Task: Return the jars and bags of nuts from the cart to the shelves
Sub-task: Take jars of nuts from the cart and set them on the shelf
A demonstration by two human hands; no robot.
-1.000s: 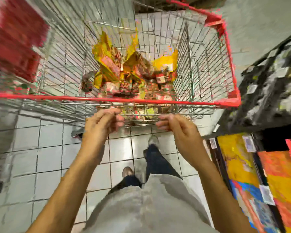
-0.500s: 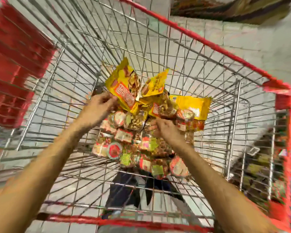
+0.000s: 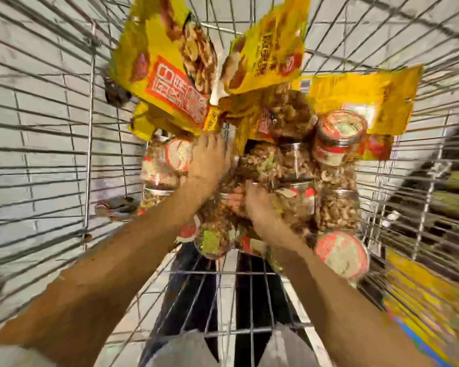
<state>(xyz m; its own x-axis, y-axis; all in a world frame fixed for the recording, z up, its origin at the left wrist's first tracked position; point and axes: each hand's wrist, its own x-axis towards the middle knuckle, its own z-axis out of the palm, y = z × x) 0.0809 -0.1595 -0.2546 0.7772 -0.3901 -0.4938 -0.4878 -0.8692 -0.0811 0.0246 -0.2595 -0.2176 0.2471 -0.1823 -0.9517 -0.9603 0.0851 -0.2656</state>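
wire cart (image 3: 90, 144) seen from above. jars of nuts (image 3: 339, 133) lie heaped on the cart's floor, from its middle to its right wall; yellow bags of nuts (image 3: 164, 75) lean at the far end. left hand (image 3: 210, 162) touches a bag's lower edge; right hand (image 3: 263, 213) lies among the jars. blur hides each grip: apart or clamped, cannot tell.

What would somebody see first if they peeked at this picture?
The big bright yellow bags of nuts jump out, sticking up at the far end of the silver wire cart. Below them lies a heap of clear plastic jars of nuts with red-and-white lids, and the person's left hand and right hand are down in the middle of that heap.
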